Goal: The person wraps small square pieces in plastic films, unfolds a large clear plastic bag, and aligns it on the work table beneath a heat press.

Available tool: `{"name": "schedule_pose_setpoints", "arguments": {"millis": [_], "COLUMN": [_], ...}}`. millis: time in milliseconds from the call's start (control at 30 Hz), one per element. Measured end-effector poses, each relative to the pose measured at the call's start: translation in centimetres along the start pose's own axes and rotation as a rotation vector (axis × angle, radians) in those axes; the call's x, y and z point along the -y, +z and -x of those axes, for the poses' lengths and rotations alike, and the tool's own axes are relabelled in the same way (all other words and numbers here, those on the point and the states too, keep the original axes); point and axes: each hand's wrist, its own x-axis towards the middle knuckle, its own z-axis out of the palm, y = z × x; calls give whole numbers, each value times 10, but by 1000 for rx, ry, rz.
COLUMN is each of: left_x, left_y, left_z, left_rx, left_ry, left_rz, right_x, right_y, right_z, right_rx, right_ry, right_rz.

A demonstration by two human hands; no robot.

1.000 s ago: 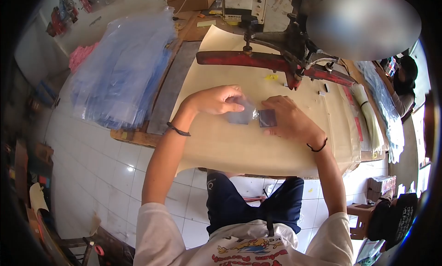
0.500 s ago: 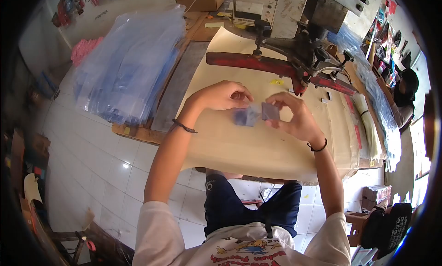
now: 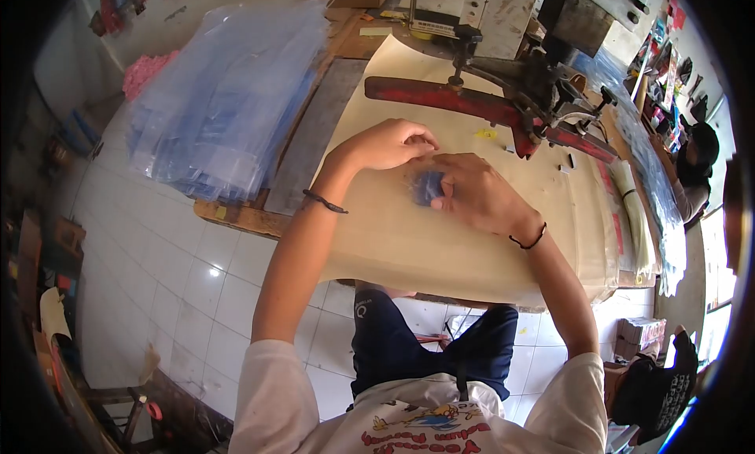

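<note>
My right hand (image 3: pixel 486 193) is closed, its thumb and fingers on a small blue plastic piece (image 3: pixel 429 187) with a see-through edge. The fingers are slightly blurred, and part of the piece is hidden behind them. Just to the left, my left hand (image 3: pixel 395 143) has its fingers curled together, the tips close to the top of the piece. What those fingers hold, if anything, is hidden. Both hands are over a tan sheet (image 3: pixel 377 238) that covers the worktable.
Beyond my hands, a machine with a red bar (image 3: pixel 440 100) spans the sheet. Clear bluish plastic sheets (image 3: pixel 228 100) are piled at left. Small bits and a yellow scrap (image 3: pixel 487 133) lie under the bar. A bundle of pale strips (image 3: pixel 631 210) lies at right; a person (image 3: pixel 696 159) is beyond.
My right hand has moved left, bringing the small dark square it held against the blue piece near my left hand. My left hand stays almost in place. The view has shifted slightly.
</note>
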Motion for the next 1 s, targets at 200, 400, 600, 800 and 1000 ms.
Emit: {"name": "schedule_pose_setpoints", "arguments": {"millis": [200,400,600,800,1000], "left_x": [1,25,19,3,-44], "left_y": [-2,1,-3,-8,28], "left_z": [-2,-8,-6,2,-8], "left_rx": [-14,-18,-7,95,18], "left_ry": [-127,-56,-110,-55,293], "left_rz": [40,120,244,497,319], "right_x": [1,-3,-12,30,-1], "right_y": [-18,-30,-20,-31,-41], "right_z": [-21,-52,-39,8,27], "right_rx": [191,578,535,119,-364], "right_ry": [182,263,161,231,155], "right_rz": [-45,-102,-155,-350,-347]}}
